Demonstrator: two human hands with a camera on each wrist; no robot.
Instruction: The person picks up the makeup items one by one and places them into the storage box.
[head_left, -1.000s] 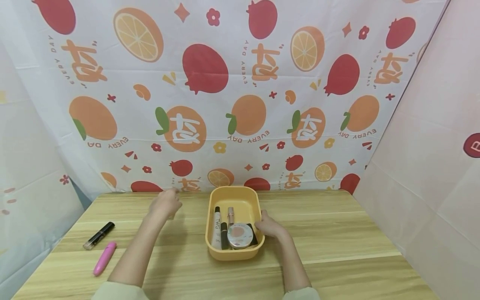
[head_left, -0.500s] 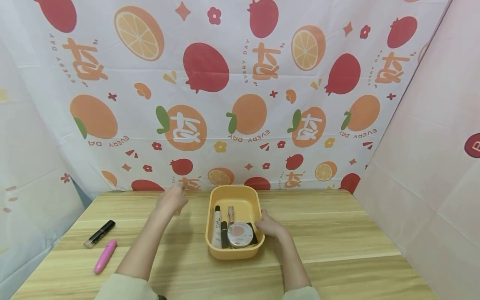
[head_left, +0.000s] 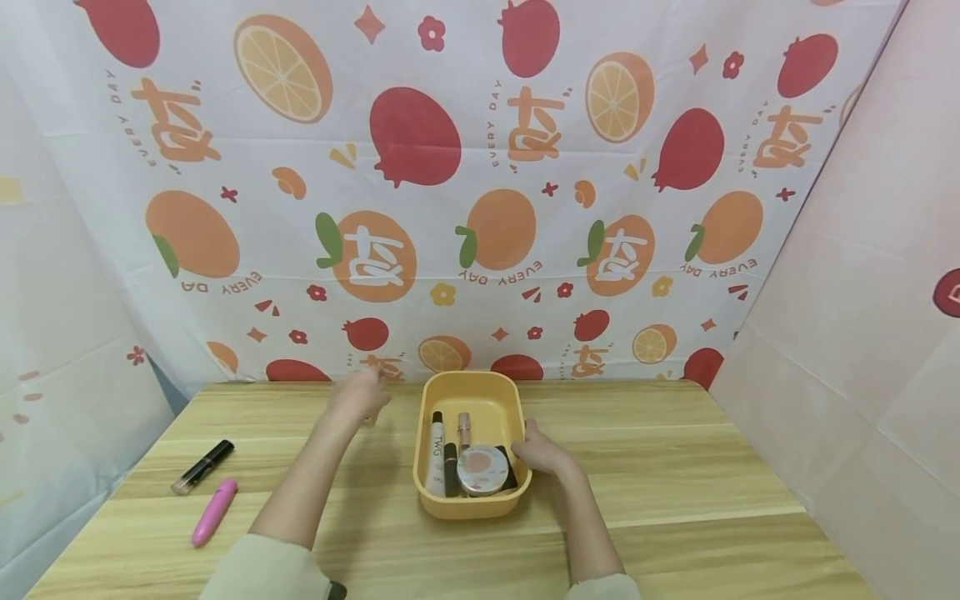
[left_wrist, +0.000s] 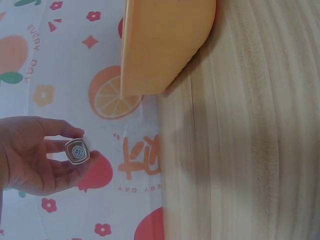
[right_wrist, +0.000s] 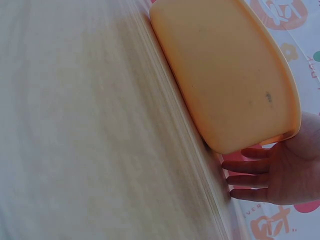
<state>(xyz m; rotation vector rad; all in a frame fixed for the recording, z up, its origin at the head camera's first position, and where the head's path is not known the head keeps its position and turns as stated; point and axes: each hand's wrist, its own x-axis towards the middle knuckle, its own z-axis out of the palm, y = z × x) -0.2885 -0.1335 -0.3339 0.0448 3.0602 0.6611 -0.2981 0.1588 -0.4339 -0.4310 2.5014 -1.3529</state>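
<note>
My left hand (head_left: 362, 396) is raised left of the yellow storage bin (head_left: 471, 510), apart from it. In the left wrist view its thumb and fingers pinch a slim lipstick tube (left_wrist: 77, 151), whose squarish end with a round label faces the camera. My right hand (head_left: 545, 450) holds the bin's right side, thumb over the rim and fingers outside against the wall (right_wrist: 235, 75). Inside the bin lie a white tube marked TWG (head_left: 436, 458), a black-capped tube (head_left: 451, 471), a rose-gold lipstick (head_left: 464, 429), a round compact (head_left: 482, 469) and a dark item partly hidden under it.
On the left of the wooden table (head_left: 675, 475) lie a black tube with a clear end (head_left: 203, 467) and a pink pen-shaped tube (head_left: 214, 512). A fruit-print curtain (head_left: 480, 167) hangs along the table's back edge, and pale sheets stand at both sides.
My left hand has moved to the right, closer to the bin, carrying the lipstick tube. The right hand and the bin stay in place.
</note>
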